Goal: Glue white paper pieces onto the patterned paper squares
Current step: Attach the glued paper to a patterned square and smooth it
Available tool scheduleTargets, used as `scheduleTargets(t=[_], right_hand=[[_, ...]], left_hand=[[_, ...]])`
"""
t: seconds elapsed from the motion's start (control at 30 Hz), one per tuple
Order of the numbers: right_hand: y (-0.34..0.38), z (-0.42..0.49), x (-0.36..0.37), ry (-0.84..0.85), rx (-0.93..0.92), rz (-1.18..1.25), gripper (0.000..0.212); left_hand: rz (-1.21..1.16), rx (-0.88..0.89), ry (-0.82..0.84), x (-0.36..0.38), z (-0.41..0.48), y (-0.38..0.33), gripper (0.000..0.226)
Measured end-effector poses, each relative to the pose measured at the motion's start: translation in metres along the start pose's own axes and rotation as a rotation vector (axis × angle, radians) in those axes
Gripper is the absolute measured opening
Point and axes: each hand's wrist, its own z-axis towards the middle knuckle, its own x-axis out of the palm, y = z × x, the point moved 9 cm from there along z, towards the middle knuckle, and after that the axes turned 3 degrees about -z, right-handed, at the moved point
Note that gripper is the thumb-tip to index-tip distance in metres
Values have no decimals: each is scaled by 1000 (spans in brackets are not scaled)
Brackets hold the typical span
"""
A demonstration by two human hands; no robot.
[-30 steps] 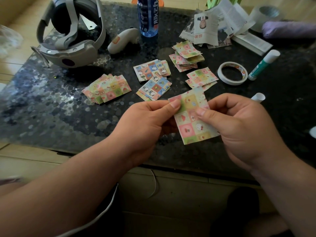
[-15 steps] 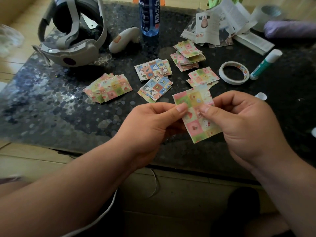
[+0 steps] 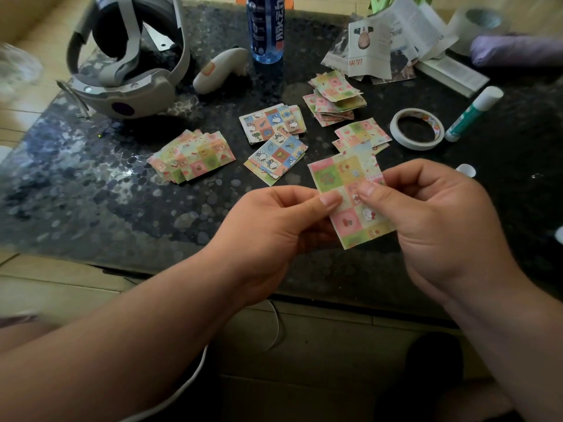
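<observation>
Pink-and-green checked paper (image 3: 350, 205) with little cartoon prints is held up over the near part of the dark speckled table (image 3: 91, 193), printed side up, pinched from both sides. The left hand (image 3: 274, 229) is curled round its left edge, thumb pressed flat on top. The right hand (image 3: 435, 220) grips it at the middle and right side, thumb tip on the print and the other fingers tucked behind. Its outline looks stepped, so it might be two squares overlapped, but that can't really be told. Further back on the table, more cut squares are laid out in little stacks: a fanned pink stack (image 3: 192, 155) off to the left, two blue stacks (image 3: 274, 141) in the middle lying just beside each other, a messy back stack (image 3: 335, 97) behind those, and a small stack (image 3: 362, 132) right behind the held paper, partly hidden by it. A tape roll (image 3: 417, 145) is lying flat to the right of that, and a green glue stick (image 3: 472, 115) is on its side just beside the roll, with a white cap (image 3: 465, 170) seen near the right hand's knuckles. At the far side, a grey headset (image 3: 128, 86) and a white controller (image 3: 219, 70) are parked on the left. A blue bottle (image 3: 266, 28) is stood upright near the controller. Some printed leaflets (image 3: 370, 47) are piled up at the back right.
</observation>
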Motion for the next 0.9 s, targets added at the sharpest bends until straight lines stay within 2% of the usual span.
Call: scheduleTargets(t=[0.13, 0.23, 0.43, 0.6, 0.73, 0.83, 0.9], right_hand=[[-7, -2, 11, 67, 159, 257, 18], [-8, -3, 14, 90, 215, 349, 21], [-12, -2, 8, 22, 149, 198, 15], [-13, -1, 7, -1, 121, 161, 13], [-13, 0, 6, -4, 113, 155, 18], [-13, 1, 5, -2, 118, 169, 13], [-13, 1, 4, -3, 100, 147, 12]], left_hand=[[-72, 15, 15, 3, 0, -5, 25], [-78, -12, -12, 3, 1, -3, 29], [69, -27, -38, -2, 0, -1, 37], [190, -11, 40, -1, -2, 3, 22], [166, -11, 51, 1, -2, 4, 27], [134, -43, 71, 5, -2, 5, 19], [108, -60, 75, 6, -3, 6, 24]])
